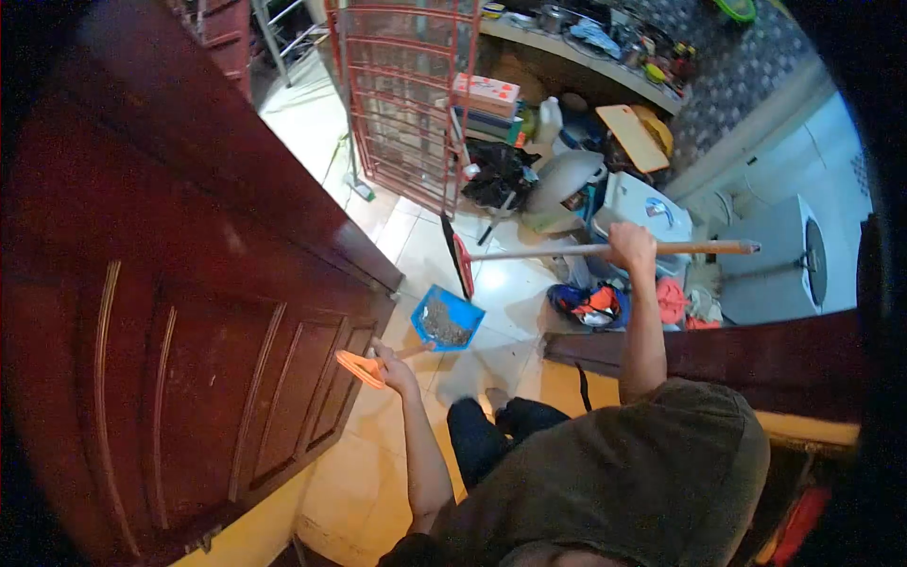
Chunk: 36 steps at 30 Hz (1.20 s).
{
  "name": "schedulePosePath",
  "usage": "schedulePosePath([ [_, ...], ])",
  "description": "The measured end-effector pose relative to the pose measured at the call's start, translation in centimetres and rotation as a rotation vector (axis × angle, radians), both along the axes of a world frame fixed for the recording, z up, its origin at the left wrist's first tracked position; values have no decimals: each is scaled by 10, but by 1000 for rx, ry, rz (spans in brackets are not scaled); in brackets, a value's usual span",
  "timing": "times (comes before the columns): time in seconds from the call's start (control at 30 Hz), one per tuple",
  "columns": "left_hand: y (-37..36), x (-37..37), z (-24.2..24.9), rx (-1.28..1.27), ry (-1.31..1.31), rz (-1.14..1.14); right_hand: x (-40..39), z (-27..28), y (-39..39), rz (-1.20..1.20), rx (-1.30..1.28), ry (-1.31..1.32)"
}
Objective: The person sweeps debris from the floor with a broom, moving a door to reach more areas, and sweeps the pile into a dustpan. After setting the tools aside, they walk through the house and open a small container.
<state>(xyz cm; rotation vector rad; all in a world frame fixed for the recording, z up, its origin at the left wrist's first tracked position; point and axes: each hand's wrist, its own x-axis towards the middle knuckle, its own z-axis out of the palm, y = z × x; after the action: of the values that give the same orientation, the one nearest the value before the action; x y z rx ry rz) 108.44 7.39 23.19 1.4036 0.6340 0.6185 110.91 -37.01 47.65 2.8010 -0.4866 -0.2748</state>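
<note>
My left hand (392,367) grips the orange handle of a blue dustpan (446,319), held just above the tiled floor and filled with grey dirt. My right hand (631,246) is closed around the wooden stick of a broom (567,250), held roughly level. The broom's red head (459,267) hangs just beyond the dustpan's far edge. My dark trousers and a bare foot (493,401) show below the pan.
A dark red wooden door (179,312) stands open at my left. A red metal grille (406,94) leans ahead. Clutter fills the floor beyond: a black bag (496,175), boxes, a white appliance (784,255), coloured cloths (590,304). A shelf (586,47) carries kitchenware.
</note>
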Motion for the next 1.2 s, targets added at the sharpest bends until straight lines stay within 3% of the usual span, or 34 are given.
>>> schedulePosePath([
  [0.13,-15,30,104,-139,28,-89,-7,-15,-27,-61,41,-98],
  [0.2,-21,47,143,-140,-84,-148,-2,-22,-39,-103,67,-151],
  [0.3,-16,75,136,-211,-98,-189,-1,-7,-26,-97,59,-124],
  [0.4,-30,86,184,-265,-104,-202,6,-12,-18,-137,32,-131],
  [0.53,-42,124,209,-232,-32,-211,34,-13,-20,-165,90,-94],
  [0.73,-63,156,213,-185,-45,-343,85,1,1,-165,118,-111],
  [0.93,-89,206,206,-122,-57,-328,172,-50,-35,-56,131,-170],
  [1.0,-97,220,197,-138,-41,-373,207,-63,-45,58,167,-57],
  [1.13,-140,261,200,-115,-137,-281,277,-92,-60,200,203,-127],
  [1.17,-134,279,163,26,-140,-213,293,-92,-59,235,207,-126],
  [1.2,-137,292,157,30,-144,-180,311,-90,-55,255,219,-79],
])
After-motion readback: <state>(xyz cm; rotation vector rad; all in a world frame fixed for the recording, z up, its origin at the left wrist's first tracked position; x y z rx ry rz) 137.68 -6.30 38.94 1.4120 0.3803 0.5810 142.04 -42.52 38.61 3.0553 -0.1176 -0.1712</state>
